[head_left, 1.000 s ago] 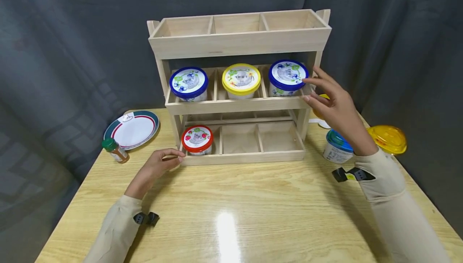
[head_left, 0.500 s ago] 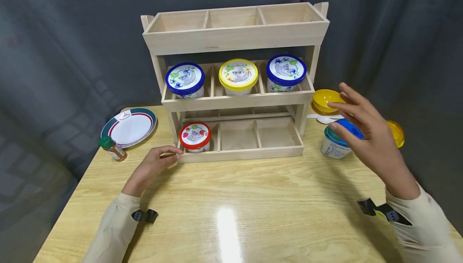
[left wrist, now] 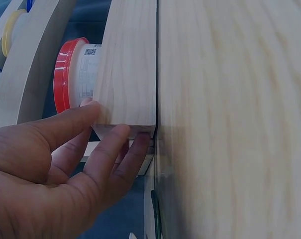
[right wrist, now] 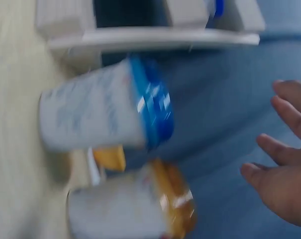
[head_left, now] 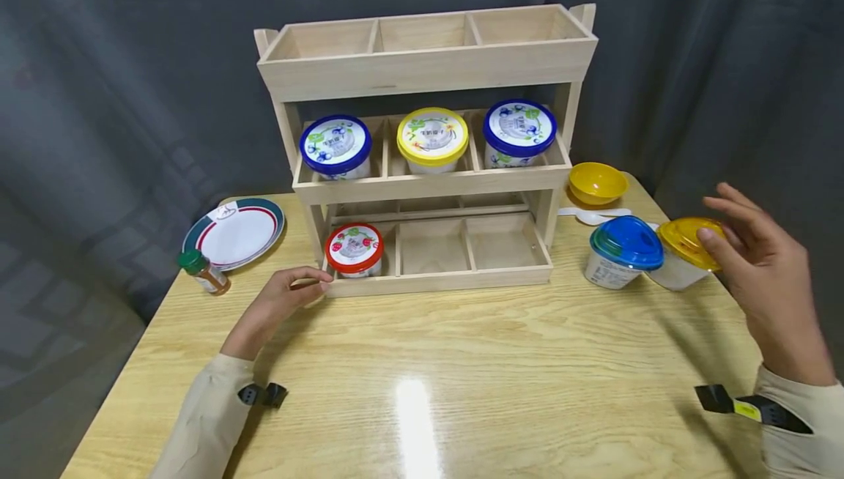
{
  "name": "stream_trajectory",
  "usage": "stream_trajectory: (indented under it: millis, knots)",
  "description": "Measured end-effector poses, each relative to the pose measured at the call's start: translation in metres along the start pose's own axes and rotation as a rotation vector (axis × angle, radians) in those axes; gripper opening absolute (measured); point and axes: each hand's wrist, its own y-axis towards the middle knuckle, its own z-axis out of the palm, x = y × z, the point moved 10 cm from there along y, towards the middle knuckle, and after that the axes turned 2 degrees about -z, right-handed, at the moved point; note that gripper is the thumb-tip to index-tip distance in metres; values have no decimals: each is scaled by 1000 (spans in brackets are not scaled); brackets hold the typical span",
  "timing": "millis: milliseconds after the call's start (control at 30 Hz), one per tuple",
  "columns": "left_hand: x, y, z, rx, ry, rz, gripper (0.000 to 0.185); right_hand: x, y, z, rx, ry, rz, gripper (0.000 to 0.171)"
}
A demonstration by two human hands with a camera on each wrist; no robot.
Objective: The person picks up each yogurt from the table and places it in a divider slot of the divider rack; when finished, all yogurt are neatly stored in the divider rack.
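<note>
My left hand holds the front left corner of the wooden shelf; in the left wrist view the thumb lies at the board's top edge and the fingers at its end. Just behind that corner, a red-lidded tub stands in the bottom tier's left compartment. On the middle tier are a blue-lidded tub, a yellow-lidded tub and another blue-lidded tub. My right hand hovers with spread fingers, holding nothing, beside a container with a clear yellow lid. Left of it stands a blue-lidded container.
A yellow bowl and white spoons lie behind the containers at the right. Stacked plates and a green-capped spice bottle are at the left. A dark curtain hangs behind the wooden table.
My right hand has moved away from the right blue-lidded tub on the middle tier, rightward and down to the yellow-lidded container. The left hand has stayed at the shelf corner.
</note>
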Motion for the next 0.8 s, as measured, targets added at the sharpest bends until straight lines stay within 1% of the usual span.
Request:
stream_trajectory:
  millis: [167, 233, 267, 367, 500, 633, 800]
  knots:
    - [0, 1, -1, -5, -8, 3, 33, -44, -3, -18, -92, -64, 153, 49]
    - [-1, 0, -1, -6, -10, 7, 33, -60, -5, -21, -106, -89, 206, 50]
    - [-1, 0, -1, -8, -10, 9, 33, -67, -6, -22, -106, -83, 226, 50]
    - [-3, 0, -2, -8, -8, 17, 33, -85, -7, -22, -81, -47, 272, 52]
    - [-2, -1, -2, -8, -8, 17, 33, -103, -10, -16, -13, -14, 299, 55]
    - [-1, -1, -1, -11, -12, 14, 33, -116, -11, -8, 33, -19, 313, 59]
    - [1, 0, -1, -11, -15, 12, 34, -126, -11, -7, 53, -59, 328, 58]
